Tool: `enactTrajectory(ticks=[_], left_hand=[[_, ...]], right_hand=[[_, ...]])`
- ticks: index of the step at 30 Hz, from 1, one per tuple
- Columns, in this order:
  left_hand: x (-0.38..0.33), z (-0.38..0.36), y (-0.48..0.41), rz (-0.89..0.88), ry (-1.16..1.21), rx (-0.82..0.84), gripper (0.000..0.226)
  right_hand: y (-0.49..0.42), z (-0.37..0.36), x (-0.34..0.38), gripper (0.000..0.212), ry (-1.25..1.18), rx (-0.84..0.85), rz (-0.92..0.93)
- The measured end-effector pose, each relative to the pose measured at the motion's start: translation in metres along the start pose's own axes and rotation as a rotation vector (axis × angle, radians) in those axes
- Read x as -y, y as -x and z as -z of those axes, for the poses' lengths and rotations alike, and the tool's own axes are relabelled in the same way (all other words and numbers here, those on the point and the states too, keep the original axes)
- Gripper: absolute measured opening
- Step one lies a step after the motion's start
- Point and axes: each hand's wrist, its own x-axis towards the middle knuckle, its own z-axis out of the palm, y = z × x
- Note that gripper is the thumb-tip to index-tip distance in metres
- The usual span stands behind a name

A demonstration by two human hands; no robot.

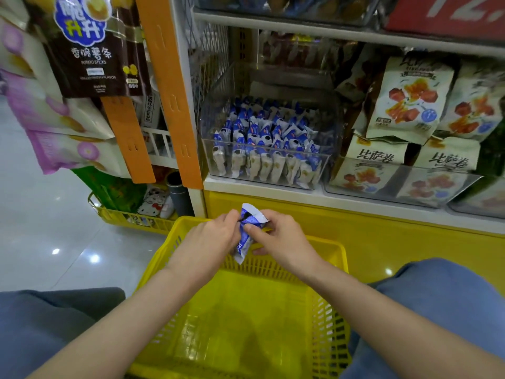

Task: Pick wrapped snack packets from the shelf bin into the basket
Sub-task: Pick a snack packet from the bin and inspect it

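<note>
A clear plastic shelf bin (332, 127) holds several blue-and-white wrapped snack packets (262, 143). Below it, a yellow plastic basket (330, 318) stands between my knees, and its inside looks bare. Both hands hover over the basket's far rim. My left hand (210, 239) and my right hand (278, 239) together hold blue-and-white snack packets (247, 232), fingers pinching them from each side. How many packets are in the bunch I cannot tell.
Cream snack bags (407, 102) fill the shelf section to the right of the bin. Hanging chip bags (90, 47) and orange display strips (175, 94) are at the left. Another yellow basket (131, 217) with goods sits on the glossy floor at the left.
</note>
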Motion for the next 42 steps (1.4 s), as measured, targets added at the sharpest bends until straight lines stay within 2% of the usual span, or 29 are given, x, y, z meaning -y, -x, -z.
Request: enactTrajectory(ticks=[5, 8, 10, 12, 14, 17, 19, 21, 22, 25, 30, 33, 36, 38, 40, 42], left_hand=[[0.004, 0.016, -0.002, 0.061, 0.285, -0.149, 0.014], [0.007, 0.027, -0.003, 0.198, 0.458, -0.197, 0.014], [0.008, 0.036, -0.007, 0.376, 0.75, -0.154, 0.019], [0.007, 0.047, -0.011, 0.537, 1.169, -0.032, 0.025], [0.007, 0.057, -0.013, 0.585, 1.374, 0.055, 0.028], [0.013, 0.063, -0.011, 0.51, 1.364, 0.185, 0.039], [0.016, 0.063, -0.011, 0.424, 1.274, 0.24, 0.037], [0.02, 0.062, -0.014, 0.396, 1.19, 0.229, 0.03], [0.022, 0.063, -0.016, 0.389, 1.174, 0.215, 0.026], [0.03, 0.066, -0.022, 0.354, 1.133, 0.224, 0.024], [0.04, 0.064, -0.038, 0.327, 1.116, 0.211, 0.029], [0.039, 0.059, -0.044, 0.337, 1.215, 0.141, 0.022], [0.043, 0.054, -0.051, 0.401, 1.282, -0.051, 0.017], [0.051, 0.055, -0.057, 0.466, 1.325, -0.182, 0.011], [0.059, 0.057, -0.061, 0.522, 1.378, -0.272, 0.012], [0.065, 0.059, -0.064, 0.558, 1.408, -0.319, 0.01]], right_hand=[[-0.001, -0.003, 0.018, 0.017, 0.006, 0.009, 0.064], [-0.002, -0.007, 0.032, 0.024, -0.036, 0.023, 0.126], [-0.002, -0.007, 0.04, 0.025, -0.115, 0.088, 0.127], [-0.004, -0.004, 0.045, 0.026, -0.144, 0.14, 0.106], [-0.007, -0.001, 0.047, 0.04, -0.19, 0.121, 0.062], [-0.015, -0.003, 0.05, 0.059, -0.213, 0.002, -0.042], [-0.021, -0.006, 0.05, 0.052, -0.179, -0.039, -0.068], [-0.027, -0.008, 0.049, 0.032, -0.185, -0.025, -0.084], [-0.03, -0.009, 0.049, 0.029, -0.21, -0.018, -0.1], [-0.036, -0.011, 0.05, 0.032, -0.247, -0.032, -0.095], [-0.048, -0.008, 0.057, 0.025, -0.215, -0.11, 0.026], [-0.057, -0.006, 0.066, 0.024, -0.168, -0.108, 0.094], [-0.074, 0.005, 0.081, 0.02, -0.033, -0.071, 0.194], [-0.099, 0.017, 0.09, 0.013, 0.146, -0.119, 0.26], [-0.13, 0.026, 0.095, 0.011, 0.378, -0.165, 0.254], [-0.159, 0.029, 0.095, 0.018, 0.526, -0.133, 0.15]])
